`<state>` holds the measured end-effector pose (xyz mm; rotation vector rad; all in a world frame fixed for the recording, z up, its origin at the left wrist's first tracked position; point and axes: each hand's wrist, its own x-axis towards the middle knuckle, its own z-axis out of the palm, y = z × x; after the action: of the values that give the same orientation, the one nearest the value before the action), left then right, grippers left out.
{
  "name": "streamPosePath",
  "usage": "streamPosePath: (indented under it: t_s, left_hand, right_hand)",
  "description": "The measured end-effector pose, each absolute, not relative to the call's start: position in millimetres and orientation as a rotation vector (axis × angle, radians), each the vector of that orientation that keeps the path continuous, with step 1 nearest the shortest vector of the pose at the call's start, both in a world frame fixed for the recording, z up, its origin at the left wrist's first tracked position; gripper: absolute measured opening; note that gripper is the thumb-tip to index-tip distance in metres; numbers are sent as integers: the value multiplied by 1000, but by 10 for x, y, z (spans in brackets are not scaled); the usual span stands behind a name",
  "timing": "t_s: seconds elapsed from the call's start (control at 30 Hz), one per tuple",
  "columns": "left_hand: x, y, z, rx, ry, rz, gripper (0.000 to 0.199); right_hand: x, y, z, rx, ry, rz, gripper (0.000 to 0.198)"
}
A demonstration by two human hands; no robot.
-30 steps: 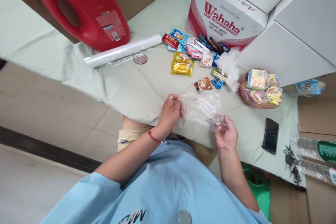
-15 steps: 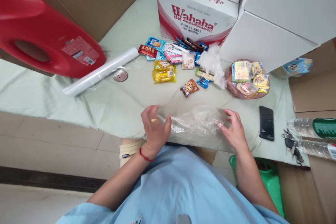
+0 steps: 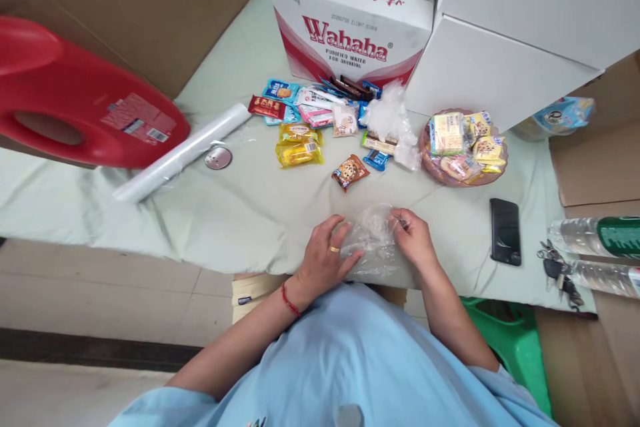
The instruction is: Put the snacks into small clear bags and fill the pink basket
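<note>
A clear, crumpled plastic bag (image 3: pixel 373 240) lies at the near edge of the table, between my two hands. My right hand (image 3: pixel 414 240) pinches the bag's right side between thumb and fingers. At its left side rests my left hand (image 3: pixel 325 255), thumb and fingers apart, close against the film; whether it touches is hard to see. Just beyond the bag lies a brown cookie packet (image 3: pixel 350 172). Behind that are yellow snack packs (image 3: pixel 300 153), a small blue packet (image 3: pixel 376 159) and a bunched white plastic bag (image 3: pixel 387 113).
A plastic roll (image 3: pixel 185 153) and a round metal lid (image 3: pixel 218 158) lie left, near a red jug (image 3: pixel 95 97). At right are a snack bowl (image 3: pixel 463 180), a phone (image 3: pixel 505 231), keys (image 3: pixel 560 273) and bottles (image 3: pixel 575 237). A Wahaba-style water carton (image 3: pixel 350 33) stands behind.
My hands have come closer together, the left moving right and the right moving left. The bag between them is bunched narrower. The view has shifted slightly.
</note>
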<state>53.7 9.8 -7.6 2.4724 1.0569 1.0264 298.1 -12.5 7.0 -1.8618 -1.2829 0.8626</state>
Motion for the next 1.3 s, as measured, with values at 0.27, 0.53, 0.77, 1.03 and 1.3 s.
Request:
streamPosePath:
  t_s: [0.27, 0.53, 0.77, 1.03, 1.3]
  left_hand:
    - [549, 326, -55, 1855, 1383, 664, 27]
    - [446, 562, 68, 1424, 1322, 689, 37]
    - [439, 540, -47, 1854, 1106, 696, 54]
    - [433, 752, -11, 1714, 1135, 681, 41]
    - [106, 987, 11, 1395, 1285, 666, 54]
  right_hand:
    - [3121, -163, 66, -1855, -926, 1087, 38]
    - [3065, -190, -4, -1707, -715, 1162, 42]
    - [3153, -170, 134, -1488, -364, 1103, 47]
    - [3005, -405, 294, -1703, -556, 981, 76]
    - [2791, -143, 265, -1858, -717, 986, 51]
